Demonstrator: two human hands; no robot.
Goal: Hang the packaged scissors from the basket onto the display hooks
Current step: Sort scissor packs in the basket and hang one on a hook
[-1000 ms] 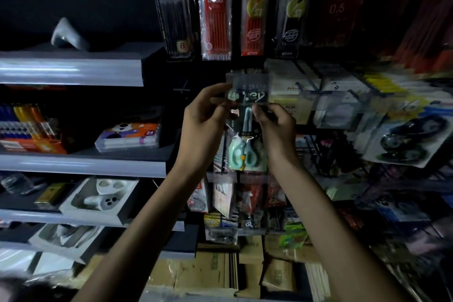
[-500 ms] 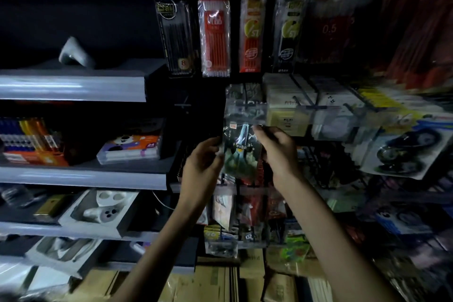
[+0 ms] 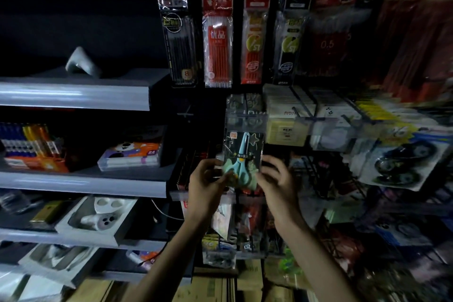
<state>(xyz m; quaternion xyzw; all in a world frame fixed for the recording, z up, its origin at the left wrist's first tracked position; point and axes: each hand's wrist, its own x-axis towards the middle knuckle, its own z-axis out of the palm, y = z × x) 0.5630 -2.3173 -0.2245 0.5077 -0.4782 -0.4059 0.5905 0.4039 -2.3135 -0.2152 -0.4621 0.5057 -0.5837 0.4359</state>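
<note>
Packaged scissors (image 3: 241,162) upright at centre, top up by the display hooks (image 3: 246,114), left hand (image 3: 206,189) and right hand (image 3: 278,184) each pinching a lower side edge; pack looks light, flat, slick-filmed and floppy, so best steered from nearer its top hole.

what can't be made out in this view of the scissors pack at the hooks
Head view only:
- hook for the scissors pack: hidden behind the clear strip and darkness, so hung or not is unclear
- right hand: gripping or just touching the pack, blurred
- basket: outside the frame
- goods at right: motion blur
- pack print: too small
</note>
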